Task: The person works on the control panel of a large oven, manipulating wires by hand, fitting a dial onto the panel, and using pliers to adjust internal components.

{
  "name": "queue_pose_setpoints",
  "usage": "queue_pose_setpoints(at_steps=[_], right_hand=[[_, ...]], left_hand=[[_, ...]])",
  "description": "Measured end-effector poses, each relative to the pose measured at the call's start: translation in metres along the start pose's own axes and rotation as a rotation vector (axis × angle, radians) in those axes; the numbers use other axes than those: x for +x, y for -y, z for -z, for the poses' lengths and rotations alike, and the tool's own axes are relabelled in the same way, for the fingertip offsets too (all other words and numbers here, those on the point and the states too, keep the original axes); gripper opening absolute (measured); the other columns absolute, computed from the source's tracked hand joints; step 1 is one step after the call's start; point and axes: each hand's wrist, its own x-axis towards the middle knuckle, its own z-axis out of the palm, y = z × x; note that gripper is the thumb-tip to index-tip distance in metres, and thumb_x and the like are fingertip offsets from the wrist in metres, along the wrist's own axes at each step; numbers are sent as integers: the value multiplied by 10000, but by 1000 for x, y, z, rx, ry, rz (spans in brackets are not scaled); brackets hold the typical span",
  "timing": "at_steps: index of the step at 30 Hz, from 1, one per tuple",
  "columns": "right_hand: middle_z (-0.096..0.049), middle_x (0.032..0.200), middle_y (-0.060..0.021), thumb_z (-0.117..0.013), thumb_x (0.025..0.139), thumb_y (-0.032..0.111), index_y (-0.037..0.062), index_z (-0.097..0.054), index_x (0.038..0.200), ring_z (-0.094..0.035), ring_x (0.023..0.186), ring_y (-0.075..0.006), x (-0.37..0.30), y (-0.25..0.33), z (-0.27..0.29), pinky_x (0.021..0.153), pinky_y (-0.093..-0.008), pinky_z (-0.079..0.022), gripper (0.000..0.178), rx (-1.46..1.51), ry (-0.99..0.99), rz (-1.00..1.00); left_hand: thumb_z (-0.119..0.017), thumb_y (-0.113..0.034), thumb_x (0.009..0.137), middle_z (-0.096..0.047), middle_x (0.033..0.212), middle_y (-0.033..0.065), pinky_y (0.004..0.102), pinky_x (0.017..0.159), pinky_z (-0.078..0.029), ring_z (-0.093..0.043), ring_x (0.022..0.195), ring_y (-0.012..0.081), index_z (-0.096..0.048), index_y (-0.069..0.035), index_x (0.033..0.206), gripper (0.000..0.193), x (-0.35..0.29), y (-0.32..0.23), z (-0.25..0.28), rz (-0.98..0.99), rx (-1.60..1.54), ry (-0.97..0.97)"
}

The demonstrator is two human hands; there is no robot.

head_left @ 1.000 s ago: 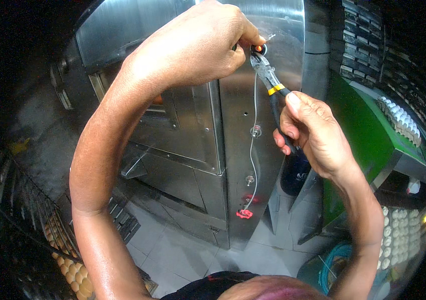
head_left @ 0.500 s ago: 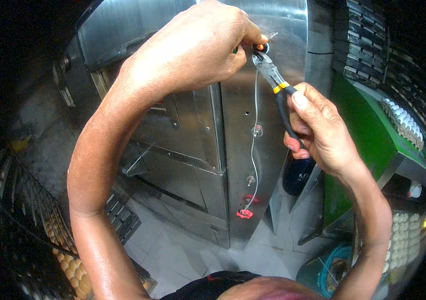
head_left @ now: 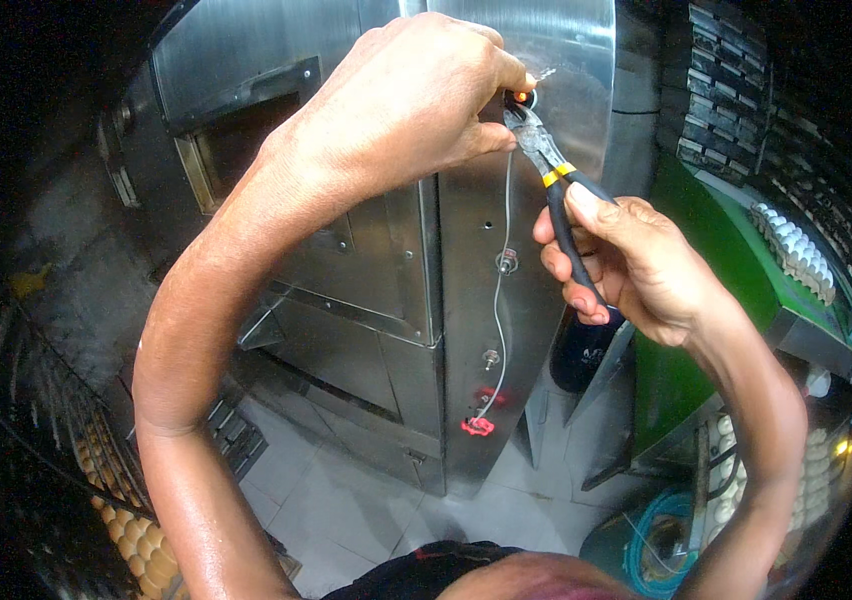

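Note:
My right hand (head_left: 636,255) is wrapped round the black handles of a pair of pliers (head_left: 573,225) with yellow bands. The pliers' metal jaws point up and left, at a dark round fitting (head_left: 518,100) with an orange spot, high on the steel panel. Reaching in from the left, my left hand (head_left: 426,95) has its index fingertip at that fitting and its thumb beside the jaws. Its fingers are curled, and what they hold is partly hidden. A thin grey cable (head_left: 506,200) runs down the panel, past a small toggle switch (head_left: 506,261), to a red valve knob (head_left: 478,426).
The steel cabinet (head_left: 356,290) has a recessed window at upper left. On the right, a green-sided table (head_left: 681,350) bears a tray of white eggs (head_left: 796,250). Round bread-like pieces (head_left: 141,550) fill racks at lower left. A dark cylinder (head_left: 581,350) stands behind the panel.
My left thumb has moved down and right, away from the index finger and to the jaws. The plier handles are spread slightly wider, and my right fingers have shifted on them. The view has shifted slightly.

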Motion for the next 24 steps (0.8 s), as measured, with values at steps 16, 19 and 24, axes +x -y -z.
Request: queue_pose_setpoints(at_steps=[16,19,24], right_hand=[[-580,695,5,-564,1043,443,55,-621,987,-518,474,-91,9,-4,6,421,-254,-415,396,-206,-67,-91],[-641,812,-33,-585,1034,435,33,-637,1084,-600,525,-125,8,-6,6,455,-267,-493,408,-139,-12,0],[-633,955,-54,-585,1046,334,-27,-610,1250,-692,626,-163,0,-8,2,531,-265,-588,416,15,9,73]], left_hand=[[-846,-198,745,-704,924,101,384,765,-554,-696,857,302,-759,-71,1102,389,-4,-6,0,21,40,-20],[-848,-189,747,-709,937,105,377,774,-559,-702,864,293,-752,-66,1126,411,-2,-7,4,31,40,10],[-871,-155,722,-712,952,110,354,790,-568,-713,873,260,-743,-59,1166,472,-2,-7,4,52,-28,29]])
